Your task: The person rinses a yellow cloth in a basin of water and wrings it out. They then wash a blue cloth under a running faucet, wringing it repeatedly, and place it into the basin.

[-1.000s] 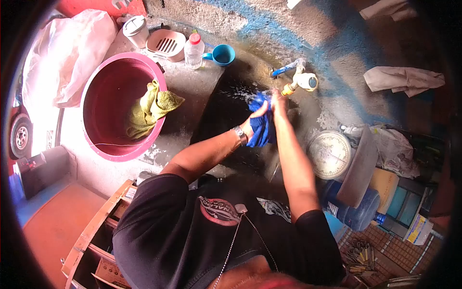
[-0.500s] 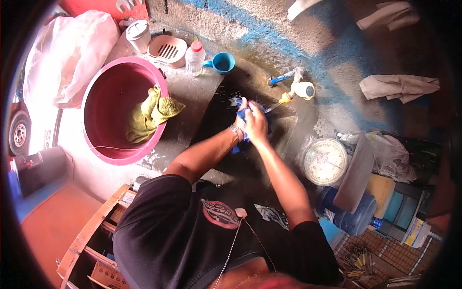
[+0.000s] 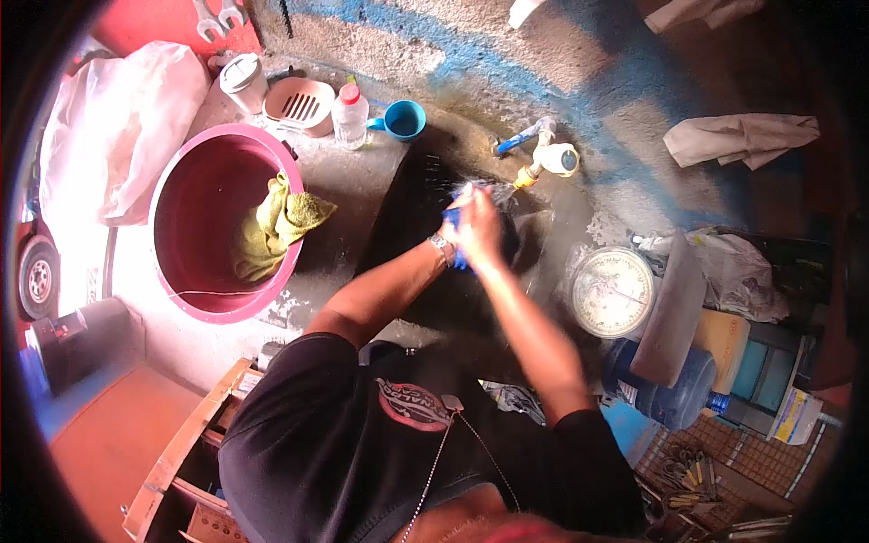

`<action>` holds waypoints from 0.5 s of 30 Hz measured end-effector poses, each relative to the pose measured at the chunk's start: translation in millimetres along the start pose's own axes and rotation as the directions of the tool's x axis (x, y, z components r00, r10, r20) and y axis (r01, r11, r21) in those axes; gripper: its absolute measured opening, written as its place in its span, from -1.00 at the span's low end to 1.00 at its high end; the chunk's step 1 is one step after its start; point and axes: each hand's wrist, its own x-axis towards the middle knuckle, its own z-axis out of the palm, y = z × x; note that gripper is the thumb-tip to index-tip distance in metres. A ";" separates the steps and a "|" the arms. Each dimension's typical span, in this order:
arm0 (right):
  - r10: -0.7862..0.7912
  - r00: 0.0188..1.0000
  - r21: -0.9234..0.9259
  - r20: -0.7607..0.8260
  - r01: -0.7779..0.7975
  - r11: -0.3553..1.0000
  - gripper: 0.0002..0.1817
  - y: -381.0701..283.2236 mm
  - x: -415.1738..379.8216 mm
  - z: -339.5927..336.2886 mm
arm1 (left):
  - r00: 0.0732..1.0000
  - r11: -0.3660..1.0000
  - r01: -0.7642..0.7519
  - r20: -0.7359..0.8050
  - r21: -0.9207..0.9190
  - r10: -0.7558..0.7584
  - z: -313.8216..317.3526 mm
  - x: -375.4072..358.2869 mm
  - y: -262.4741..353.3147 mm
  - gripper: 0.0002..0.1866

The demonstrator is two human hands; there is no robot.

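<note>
My left hand (image 3: 450, 234), with a wristwatch on its wrist, and my right hand (image 3: 480, 226) are pressed together around a wet blue cloth (image 3: 460, 261). Fingers of both hands are closed on it, and much of the cloth is hidden between the palms. They are held over a dark sink basin (image 3: 407, 204), just below and left of a tap (image 3: 536, 170) with a yellow spout. Water splashes around the fingertips.
A red-pink tub (image 3: 222, 317) with a yellow-green towel (image 3: 272, 226) over its rim stands left. Behind are a lidded white cup (image 3: 243, 86), soap dish (image 3: 299, 104), bottle (image 3: 350, 122) and blue mug (image 3: 398, 122). A dial scale (image 3: 613, 291) sits right, above a water jug (image 3: 665, 385).
Both hands have pressed closer together around the cloth, and less blue shows. The view has shifted slightly, so the surroundings sit a little to the left.
</note>
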 end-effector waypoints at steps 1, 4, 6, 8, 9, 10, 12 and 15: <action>0.000 1.000 -0.007 0.004 0.000 1.000 -0.60 2.8 -1.2 -0.9 | 0.995 0.993 -0.041 -0.096 -0.115 0.030 -24.3 -8.9 4.8 -0.60; 0.088 0.995 0.233 -0.057 -0.072 0.970 -0.61 41.5 -0.8 12.9 | 0.913 0.993 -0.047 -0.400 0.104 0.085 16.5 -9.5 -3.4 -0.65; 0.468 0.880 0.305 0.082 -0.469 0.829 -0.65 80.9 16.4 5.1 | 0.897 0.979 0.159 -0.434 0.124 -0.091 42.3 -16.8 -14.2 -0.58; 0.677 0.704 0.550 0.217 -0.661 0.511 -0.61 104.7 22.7 -23.6 | 0.862 0.958 0.216 -0.497 0.189 -0.097 53.8 -25.7 -15.7 -0.47; 0.744 0.618 0.645 0.254 -0.681 0.346 -0.58 117.9 22.0 -38.5 | 0.878 0.971 0.234 -0.437 0.040 -0.193 80.5 -29.2 -14.4 -0.43; 0.768 0.567 0.730 0.299 -0.654 0.199 -0.56 138.5 19.3 -47.9 | 0.876 0.965 0.262 -0.420 0.000 -0.237 106.4 -24.5 -12.7 -0.42; 0.682 0.477 0.681 0.555 -0.731 -0.042 -0.39 145.7 2.8 -70.0 | 0.873 0.934 0.353 -0.335 -0.065 -0.353 121.7 -17.8 -2.5 -0.40; 0.262 0.616 0.666 0.743 -0.716 -0.207 -0.24 61.2 -9.2 -73.4 | 0.788 0.891 0.434 -0.535 0.131 -0.305 122.3 -10.2 6.3 -0.39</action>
